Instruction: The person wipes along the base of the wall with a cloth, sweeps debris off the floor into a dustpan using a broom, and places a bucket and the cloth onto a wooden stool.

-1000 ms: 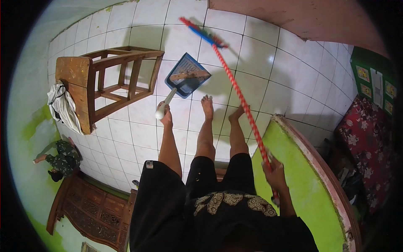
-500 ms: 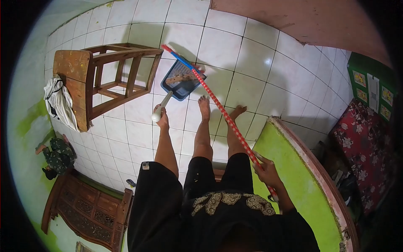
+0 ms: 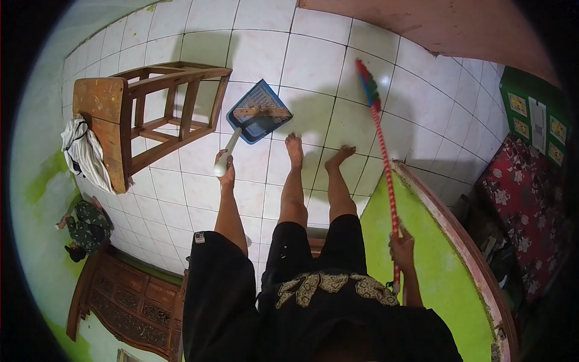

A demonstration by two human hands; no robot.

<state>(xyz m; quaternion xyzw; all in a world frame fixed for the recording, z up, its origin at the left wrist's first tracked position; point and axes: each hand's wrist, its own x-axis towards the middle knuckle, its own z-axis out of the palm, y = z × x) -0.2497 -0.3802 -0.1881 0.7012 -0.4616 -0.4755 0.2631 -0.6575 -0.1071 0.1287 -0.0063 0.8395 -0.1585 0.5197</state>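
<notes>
My left hand [image 3: 225, 171] is wrapped round the white handle of a blue dustpan [image 3: 260, 131], which rests on the tiles in front of my feet. A flat brown piece, perhaps wood, lies across the pan. The red dotted stick of a broom [image 3: 388, 175] is in my right hand [image 3: 402, 244], its fingers closed near the upper end. The broom's blue, red and green head is on the right, well apart from the dustpan.
On the left lies a wooden stool or chair [image 3: 102, 111] with a white cloth [image 3: 87, 154]. A person [image 3: 89, 228] sits on the floor beyond it, near carved wooden furniture [image 3: 136, 298]. A low green wall [image 3: 422, 241] and red flowered fabric [image 3: 518, 199] are on the right.
The broom head swung left over the dustpan, then far to the right. The dustpan has turned slightly, still in my left hand. My right hand has shifted with the stick.
</notes>
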